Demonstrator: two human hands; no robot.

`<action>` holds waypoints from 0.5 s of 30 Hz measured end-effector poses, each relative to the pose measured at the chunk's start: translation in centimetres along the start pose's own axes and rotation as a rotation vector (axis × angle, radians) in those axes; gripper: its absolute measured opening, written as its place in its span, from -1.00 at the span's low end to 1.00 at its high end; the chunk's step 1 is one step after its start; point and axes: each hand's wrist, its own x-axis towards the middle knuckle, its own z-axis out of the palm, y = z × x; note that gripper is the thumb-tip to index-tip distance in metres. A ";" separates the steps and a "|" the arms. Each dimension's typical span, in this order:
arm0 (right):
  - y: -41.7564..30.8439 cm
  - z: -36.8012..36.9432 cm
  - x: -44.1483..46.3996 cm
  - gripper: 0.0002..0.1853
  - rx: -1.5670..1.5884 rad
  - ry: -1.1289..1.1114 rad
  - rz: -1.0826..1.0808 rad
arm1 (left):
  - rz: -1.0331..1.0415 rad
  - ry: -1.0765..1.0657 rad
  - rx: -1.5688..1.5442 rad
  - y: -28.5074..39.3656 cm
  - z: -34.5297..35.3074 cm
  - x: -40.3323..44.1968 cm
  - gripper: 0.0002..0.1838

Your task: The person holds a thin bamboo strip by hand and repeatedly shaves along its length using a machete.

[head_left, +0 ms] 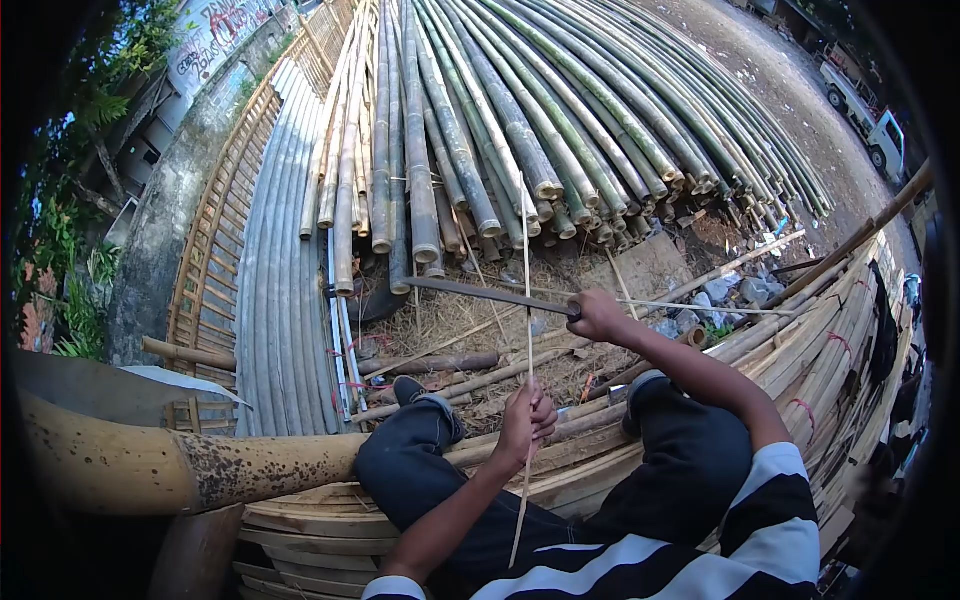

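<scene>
My left hand (526, 424) is closed around a thin bamboo strip (528, 345), which stands nearly upright in front of me and runs down past my lap. In my right hand (600, 318) is the dark handle of a long machete (480, 293). Its blade points to the left and crosses the strip above my left hand; I cannot tell whether the edge touches it. Both hands are over my bent knees, where I sit on split bamboo slats (590, 465).
A big stack of bamboo poles (470, 130) lies ahead. Corrugated sheets (285, 240) and a bamboo ladder-like frame (215, 250) are at left. A thick spotted bamboo pole (250, 468) reaches my left knee. Bundled slats (830, 340) lie at right, with a truck (865, 115) beyond.
</scene>
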 end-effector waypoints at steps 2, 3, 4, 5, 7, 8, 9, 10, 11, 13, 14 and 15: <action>2.9 -2.4 0.2 -0.70 0.131 0.023 0.380 | -0.018 -0.001 0.046 0.1 -0.3 0.2 -0.61; 4.1 -2.7 -0.2 -0.70 0.130 0.032 0.380 | -0.033 0.008 0.080 0.2 -0.4 0.4 -0.61; 5.0 -2.9 -0.7 -0.68 0.359 0.108 0.494 | -0.042 -0.019 0.106 0.3 -0.2 0.6 -0.62; 5.8 -2.9 -0.8 -0.67 0.587 0.184 0.602 | -0.039 -0.026 0.108 0.6 -0.1 0.9 -0.62; 5.6 -3.1 -1.3 -0.68 0.591 0.205 0.619 | -0.093 -0.121 0.029 0.8 0.6 1.4 -0.62; 5.6 -3.1 -1.8 -0.68 0.600 0.218 0.641 | -0.085 -0.129 0.038 0.9 0.8 1.5 -0.62; 5.3 -3.1 -2.2 -0.68 0.588 0.207 0.650 | -0.091 -0.129 0.020 0.9 0.8 1.7 -0.62; 4.8 -2.9 -2.3 -0.69 0.524 0.131 0.522 | -0.077 -0.119 0.030 1.0 0.6 1.8 -0.62; 4.3 -2.6 -2.3 -0.69 0.461 0.054 0.391 | -0.060 -0.110 0.040 1.0 0.4 1.8 -0.62; 1.8 -1.7 -2.3 -0.69 0.349 -0.063 0.213 | -0.051 -0.083 -0.041 1.0 -0.3 1.6 -0.60; 0.3 -1.2 -2.4 -0.70 0.294 -0.078 0.121 | -0.044 -0.073 -0.075 1.1 -0.9 1.6 -0.60; -1.2 -0.9 -2.4 -0.70 0.240 -0.091 0.029 | -0.038 -0.063 -0.108 1.1 -1.6 1.6 -0.60</action>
